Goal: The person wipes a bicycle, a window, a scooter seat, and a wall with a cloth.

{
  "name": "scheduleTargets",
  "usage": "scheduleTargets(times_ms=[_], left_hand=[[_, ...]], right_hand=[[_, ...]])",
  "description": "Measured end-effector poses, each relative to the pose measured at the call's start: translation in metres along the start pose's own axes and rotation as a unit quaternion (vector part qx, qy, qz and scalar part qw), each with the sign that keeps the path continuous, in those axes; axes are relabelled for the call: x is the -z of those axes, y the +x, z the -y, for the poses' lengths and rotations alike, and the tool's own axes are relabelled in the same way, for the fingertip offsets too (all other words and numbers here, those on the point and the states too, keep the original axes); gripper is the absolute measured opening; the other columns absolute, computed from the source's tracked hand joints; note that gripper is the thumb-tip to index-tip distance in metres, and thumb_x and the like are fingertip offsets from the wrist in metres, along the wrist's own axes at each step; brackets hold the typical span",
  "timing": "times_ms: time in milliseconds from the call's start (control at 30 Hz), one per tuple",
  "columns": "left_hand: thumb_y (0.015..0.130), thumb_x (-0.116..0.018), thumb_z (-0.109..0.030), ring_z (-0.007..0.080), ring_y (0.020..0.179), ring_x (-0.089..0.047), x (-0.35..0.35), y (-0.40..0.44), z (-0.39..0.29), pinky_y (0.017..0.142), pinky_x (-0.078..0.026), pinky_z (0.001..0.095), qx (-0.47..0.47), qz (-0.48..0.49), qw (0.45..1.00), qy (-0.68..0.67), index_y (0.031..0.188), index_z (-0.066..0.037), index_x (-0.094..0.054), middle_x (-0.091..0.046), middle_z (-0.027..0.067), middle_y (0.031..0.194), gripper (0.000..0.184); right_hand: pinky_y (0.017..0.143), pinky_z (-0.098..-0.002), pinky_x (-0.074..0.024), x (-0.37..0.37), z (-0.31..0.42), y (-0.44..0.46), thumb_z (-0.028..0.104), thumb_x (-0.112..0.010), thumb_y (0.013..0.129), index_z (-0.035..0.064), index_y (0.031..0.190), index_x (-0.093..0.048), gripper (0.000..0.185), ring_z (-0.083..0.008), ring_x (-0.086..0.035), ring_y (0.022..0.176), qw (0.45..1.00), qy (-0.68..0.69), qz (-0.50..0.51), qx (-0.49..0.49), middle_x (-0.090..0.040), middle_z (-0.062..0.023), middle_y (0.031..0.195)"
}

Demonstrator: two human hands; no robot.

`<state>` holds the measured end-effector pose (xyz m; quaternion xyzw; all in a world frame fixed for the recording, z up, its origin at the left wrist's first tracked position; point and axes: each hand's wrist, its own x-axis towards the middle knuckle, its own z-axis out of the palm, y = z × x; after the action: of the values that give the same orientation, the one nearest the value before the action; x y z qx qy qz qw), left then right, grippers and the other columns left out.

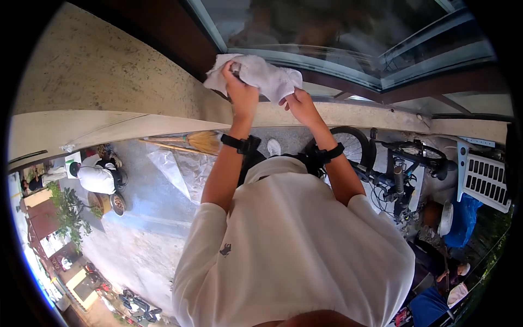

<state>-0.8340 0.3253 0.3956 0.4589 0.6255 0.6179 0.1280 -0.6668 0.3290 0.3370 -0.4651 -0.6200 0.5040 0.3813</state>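
A crumpled white cloth [264, 75] is stretched between my two hands, close to the lower edge of a dark-framed window [338, 32]. My left hand [241, 90] is closed on the cloth's left part, near the brown window frame [174, 35]. A small dark patch shows beside its fingers, too unclear to name. Slightly lower, my right hand [302, 106] pinches the cloth's right end. Black bands circle both wrists.
Left of me runs a beige wall [125, 65]. Below lie a straw broom [204, 143] and a plastic sheet [180, 174]. A bicycle [397, 169] and a white plastic crate [485, 177] stand at right. One person [98, 177] sits at far left; another [444, 270] is at lower right.
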Motion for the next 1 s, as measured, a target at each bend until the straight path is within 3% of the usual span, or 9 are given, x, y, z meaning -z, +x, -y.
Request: scheduleTargets(times_ms=[33,200,267,400,500,667,800,933,1000], left_hand=[[0.082,-0.066,-0.004,0.0387,0.109,-0.059,-0.004,0.001,-0.01,0.096,-0.044,0.0429,-0.017,0.015,0.999,-0.035,0.127,0.0,-0.044,-0.06,0.0226,0.115,0.05],[0.082,-0.066,-0.001,0.038,0.113,-0.051,0.007,0.041,-0.078,0.1,-0.038,0.0432,-0.214,-0.034,0.976,-0.012,0.131,0.003,-0.046,-0.054,0.0217,0.121,0.054],[0.082,-0.069,-0.001,0.036,0.116,-0.047,0.016,0.066,-0.106,0.1,-0.038,0.0414,-0.266,-0.083,0.954,-0.11,0.133,0.004,-0.046,-0.048,0.0201,0.125,0.057],[0.08,-0.067,0.001,0.0357,0.112,-0.05,0.026,0.088,-0.128,0.099,-0.04,0.0402,-0.292,-0.072,0.952,-0.05,0.131,-0.002,-0.051,-0.047,0.0205,0.124,0.054],[0.078,-0.066,0.003,0.0336,0.105,-0.059,0.0,0.065,-0.112,0.091,-0.046,0.036,-0.242,-0.053,0.969,-0.008,0.112,-0.004,-0.063,-0.06,0.0171,0.107,0.034],[0.078,-0.071,-0.007,0.0349,0.079,-0.065,-0.037,0.005,-0.051,0.077,-0.051,0.0381,-0.122,0.023,0.992,0.005,0.096,-0.003,-0.066,-0.067,0.0139,0.082,0.019],[0.08,-0.07,-0.009,0.0336,0.079,-0.066,-0.021,0.013,-0.036,0.075,-0.051,0.0346,-0.134,0.062,0.987,0.063,0.09,-0.001,-0.066,-0.067,0.0142,0.081,0.013],[0.083,-0.07,-0.008,0.0261,0.089,-0.064,0.017,0.066,-0.071,0.084,-0.049,0.0349,-0.161,-0.068,0.984,0.019,0.096,0.001,-0.063,-0.066,0.015,0.091,0.018],[0.084,-0.072,-0.009,0.0244,0.095,-0.062,0.042,0.109,-0.09,0.088,-0.048,0.0342,-0.258,-0.156,0.954,-0.002,0.107,0.0,-0.059,-0.065,0.0122,0.1,0.028]], right_hand=[[0.069,-0.0357,-0.0508,-0.005,0.009,-0.001,0.017,-0.052,0.093,-0.001,0.098,-0.067,0.024,-0.0257,-0.066,0.072,0.999,-0.008,0.025,-0.018,-0.067,-0.0165,0.076],[0.063,-0.0276,-0.0496,-0.003,0.067,-0.013,0.014,-0.054,0.095,-0.0007,0.095,-0.068,0.021,-0.0133,-0.061,0.068,0.994,0.033,0.099,0.027,-0.066,-0.0069,0.077],[0.054,-0.0313,-0.0458,0.022,0.105,-0.027,0.018,-0.057,0.095,0.0015,0.094,-0.068,0.019,-0.0167,-0.057,0.054,0.986,-0.143,-0.002,0.086,-0.059,-0.0092,0.062],[0.052,-0.0275,-0.0432,0.091,0.12,-0.058,0.016,-0.06,0.097,0.004,0.088,-0.069,0.018,-0.011,-0.054,0.053,0.913,-0.18,-0.291,0.221,-0.061,-0.0038,0.062],[0.066,-0.0261,-0.0445,0.147,0.114,-0.076,0.015,-0.06,0.097,-0.0023,0.099,-0.061,0.018,-0.0129,-0.056,0.076,0.819,-0.119,-0.508,0.24,-0.064,-0.0084,0.088],[0.082,-0.032,-0.0419,0.218,0.12,-0.083,0.023,-0.062,0.097,0.0002,0.114,-0.048,0.032,-0.0164,-0.05,0.091,0.74,-0.16,-0.613,0.224,-0.052,-0.0105,0.109],[0.087,-0.0334,-0.0443,0.222,0.116,-0.077,0.022,-0.063,0.096,-0.0003,0.125,-0.045,0.041,-0.02,-0.054,0.101,0.794,-0.171,-0.536,0.232,-0.052,-0.0139,0.118],[0.091,-0.034,-0.045,0.219,0.107,-0.064,0.02,-0.065,0.095,-0.0004,0.128,-0.044,0.044,-0.0224,-0.054,0.106,0.818,-0.16,-0.492,0.25,-0.051,-0.016,0.125],[0.092,-0.0349,-0.0453,0.231,0.115,-0.058,0.021,-0.065,0.094,-0.0012,0.129,-0.042,0.047,-0.0226,-0.054,0.107,0.807,-0.178,-0.501,0.257,-0.05,-0.0167,0.125]])
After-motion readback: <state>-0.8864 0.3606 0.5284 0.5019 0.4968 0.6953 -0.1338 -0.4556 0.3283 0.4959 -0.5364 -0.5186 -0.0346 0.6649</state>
